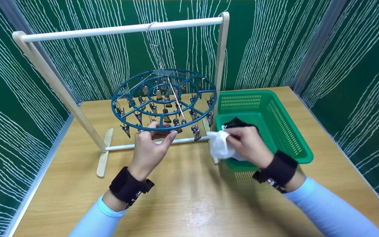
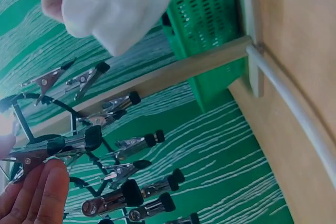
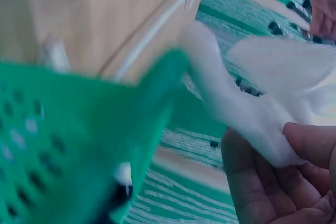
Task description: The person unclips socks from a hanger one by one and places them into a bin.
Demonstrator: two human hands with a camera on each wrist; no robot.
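Observation:
A round blue-green clip hanger [image 1: 130, 123] with several metal clips hangs from the white bar of a wooden stand. At its front rim, my left hand [image 1: 150, 149] pinches a clip [image 2: 63, 145] between thumb and fingers; in the left wrist view that clip has dark tips. My right hand [image 1: 250, 146] holds a small, soft white cloth [image 1: 220, 144] between thumb and fingers, by the front left of the green basket. The cloth droops in folds, and its exact kind cannot be told. In the right wrist view the white cloth [image 3: 252, 124] spreads out beyond the fingertips.
A green perforated basket [image 1: 285, 131] stands right of the stand, with dark fabric [image 1: 239, 123] in it, partly hidden by my right hand. The stand's white top bar [image 1: 110, 30] spans above the hanger, and its lower bar [image 1: 120, 147] runs near the tabletop [image 1: 189, 197].

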